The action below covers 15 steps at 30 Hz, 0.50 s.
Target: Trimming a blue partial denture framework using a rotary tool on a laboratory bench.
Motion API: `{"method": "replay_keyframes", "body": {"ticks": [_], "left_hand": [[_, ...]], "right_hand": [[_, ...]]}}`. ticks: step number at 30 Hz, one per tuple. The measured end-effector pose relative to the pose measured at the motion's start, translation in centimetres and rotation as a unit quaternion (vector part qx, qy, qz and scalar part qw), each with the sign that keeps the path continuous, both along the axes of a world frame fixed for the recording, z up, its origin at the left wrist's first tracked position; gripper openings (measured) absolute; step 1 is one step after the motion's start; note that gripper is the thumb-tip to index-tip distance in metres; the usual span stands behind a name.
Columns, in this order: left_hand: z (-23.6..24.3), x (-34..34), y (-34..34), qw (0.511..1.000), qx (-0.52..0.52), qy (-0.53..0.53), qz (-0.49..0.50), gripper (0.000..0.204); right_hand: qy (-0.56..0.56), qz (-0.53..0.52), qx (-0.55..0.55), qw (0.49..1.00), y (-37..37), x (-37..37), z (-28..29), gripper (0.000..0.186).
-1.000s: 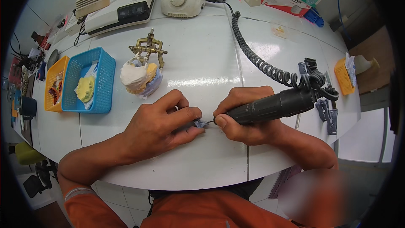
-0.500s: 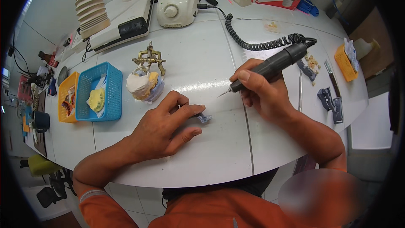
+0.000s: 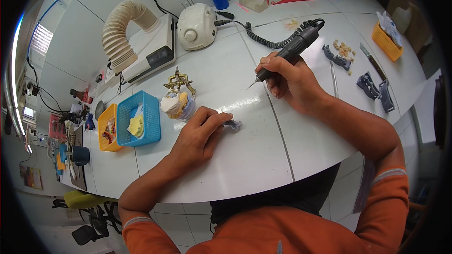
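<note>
My right hand [image 3: 299, 82] grips a dark grey rotary handpiece [image 3: 301, 44] like a pen. Its thin, pointed bit aims down to the left and is apart from any work. On the table, to the lower left of the bit, my left hand [image 3: 200, 134] pinches a small grey-blue moulded piece [image 3: 236, 125]; part of that piece is hidden under the fingers. Just beyond the left hand stands a brass dental articulator [image 3: 178, 82] carrying plaster models [image 3: 175, 105] in white, yellow and blue-grey.
A blue basket [image 3: 153, 129] with a yellow cast and a yellow basket [image 3: 105, 143] stand left. The white control unit [image 3: 197, 26] and hose-fitted box [image 3: 162, 58] are behind. Right lie grey moulded pieces [image 3: 368, 86], tooth-like bits [image 3: 344, 49], a knife [image 3: 373, 61] and a metal tool [image 3: 334, 79].
The whole view has shifted and tilted, so the table appears farther right. My left thumb has closed in toward the fingers at the grey-blue piece. The handpiece stays in my right hand.
</note>
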<state>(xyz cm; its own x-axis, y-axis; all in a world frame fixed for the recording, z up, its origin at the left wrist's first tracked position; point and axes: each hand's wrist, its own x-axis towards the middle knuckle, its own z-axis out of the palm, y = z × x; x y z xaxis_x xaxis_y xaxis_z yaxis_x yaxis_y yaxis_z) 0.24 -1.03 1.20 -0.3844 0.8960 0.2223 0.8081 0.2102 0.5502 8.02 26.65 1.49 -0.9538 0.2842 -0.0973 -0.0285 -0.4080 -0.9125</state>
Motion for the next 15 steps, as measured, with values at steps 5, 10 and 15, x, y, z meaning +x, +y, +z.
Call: {"method": "replay_keyframes", "body": {"ticks": [5, 10, 15], "left_hand": [[-0.4, 0.2, 0.0, 0.998, 0.024, 0.055, 0.01, 0.041], [-0.1, 0.4, 0.2, 0.977, 0.055, 0.204, 0.028, 0.035], [0.0, 1.2, 0.4, 0.984, 0.032, 0.173, 0.023, 0.036]], "right_hand": [[-0.004, 0.022, 0.014, 1.0, 0.1, 0.1, 0.3, 0.037], [-0.005, 0.018, 0.015, 1.0, 0.0, 0.0, 0.4, 0.037], [-0.011, 0.029, 0.017, 0.999, 0.2, 0.0, 0.1, 0.037]]}}
